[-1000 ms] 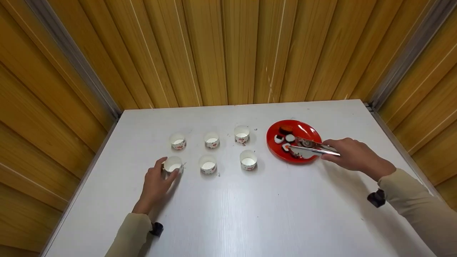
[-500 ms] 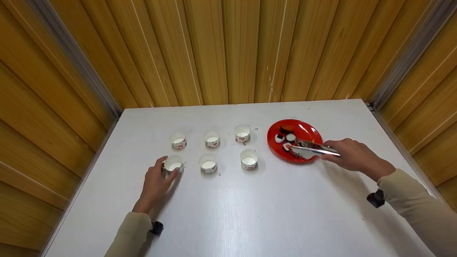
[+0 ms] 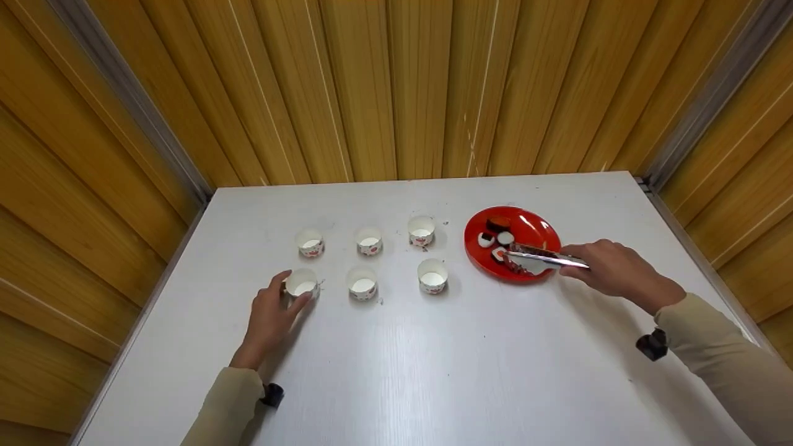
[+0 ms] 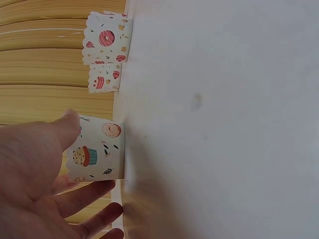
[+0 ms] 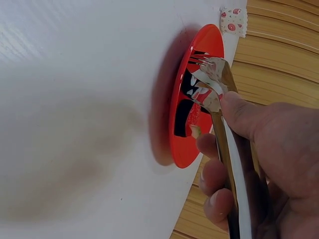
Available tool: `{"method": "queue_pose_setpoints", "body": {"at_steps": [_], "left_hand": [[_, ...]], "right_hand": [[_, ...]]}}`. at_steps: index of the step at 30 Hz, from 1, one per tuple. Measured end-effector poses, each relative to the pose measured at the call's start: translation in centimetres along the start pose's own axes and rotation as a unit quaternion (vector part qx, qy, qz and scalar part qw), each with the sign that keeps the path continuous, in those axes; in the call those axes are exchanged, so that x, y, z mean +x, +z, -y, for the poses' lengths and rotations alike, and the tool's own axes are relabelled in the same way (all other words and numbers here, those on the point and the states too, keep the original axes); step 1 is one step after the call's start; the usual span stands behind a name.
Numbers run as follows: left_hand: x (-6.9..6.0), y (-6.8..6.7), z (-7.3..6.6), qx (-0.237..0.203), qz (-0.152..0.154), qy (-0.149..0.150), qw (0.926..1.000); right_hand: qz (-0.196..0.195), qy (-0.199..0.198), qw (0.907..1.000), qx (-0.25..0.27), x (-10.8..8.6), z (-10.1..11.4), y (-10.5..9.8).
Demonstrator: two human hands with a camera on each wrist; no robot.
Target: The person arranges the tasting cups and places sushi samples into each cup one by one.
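Note:
My left hand [image 3: 269,319] holds the nearest left paper baking cup [image 3: 303,284] between thumb and fingers; the left wrist view shows a muffin print on its side. My right hand [image 3: 610,269] grips metal tongs [image 3: 548,256] with forked tips. Their tips are over the red plate [image 3: 542,229], among several sushi pieces. These include an orange-topped piece [image 3: 497,223], a rice ball with a black patch [image 3: 486,240], a white roll [image 3: 505,238] and an orange-centred roll [image 3: 499,254]. Whether the tips pinch a piece, I cannot tell.
Several more paper baking cups stand upright in two rows, among them a front middle cup [image 3: 362,285] and a front right cup [image 3: 432,277]. The white table [image 3: 396,365] meets wood-patterned panels [image 3: 415,93] at its back and sides.
The tongs' two arms have come closer together over the plate. My left hand stays at its cup, and the plate has not moved.

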State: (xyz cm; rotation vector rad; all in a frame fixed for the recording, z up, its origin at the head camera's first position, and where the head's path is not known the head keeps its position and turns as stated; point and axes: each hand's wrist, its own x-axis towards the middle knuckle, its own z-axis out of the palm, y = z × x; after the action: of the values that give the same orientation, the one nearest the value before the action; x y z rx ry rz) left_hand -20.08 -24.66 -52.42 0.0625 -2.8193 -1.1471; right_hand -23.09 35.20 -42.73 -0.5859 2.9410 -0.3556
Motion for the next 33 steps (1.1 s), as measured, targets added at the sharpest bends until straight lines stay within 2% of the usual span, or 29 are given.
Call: {"method": "queue_pose_setpoints", "body": {"at_steps": [14,25,33], "left_hand": [[-0.1,0.0,0.1,-0.001,-0.001,-0.009,1.0000],[-0.2,0.1,0.0,-0.003,0.002,-0.009,0.9999],[-0.1,0.2,0.0,0.005,-0.003,0.000,1.0000]], "right_hand": [[-0.001,-0.007,0.9999,-0.009,-0.1,0.2,-0.3],[0.004,0.000,0.9998,-0.018,0.1,0.5,-1.5],[0.006,0.002,0.9995,-0.031,0.1,0.7,-1.9]]}}
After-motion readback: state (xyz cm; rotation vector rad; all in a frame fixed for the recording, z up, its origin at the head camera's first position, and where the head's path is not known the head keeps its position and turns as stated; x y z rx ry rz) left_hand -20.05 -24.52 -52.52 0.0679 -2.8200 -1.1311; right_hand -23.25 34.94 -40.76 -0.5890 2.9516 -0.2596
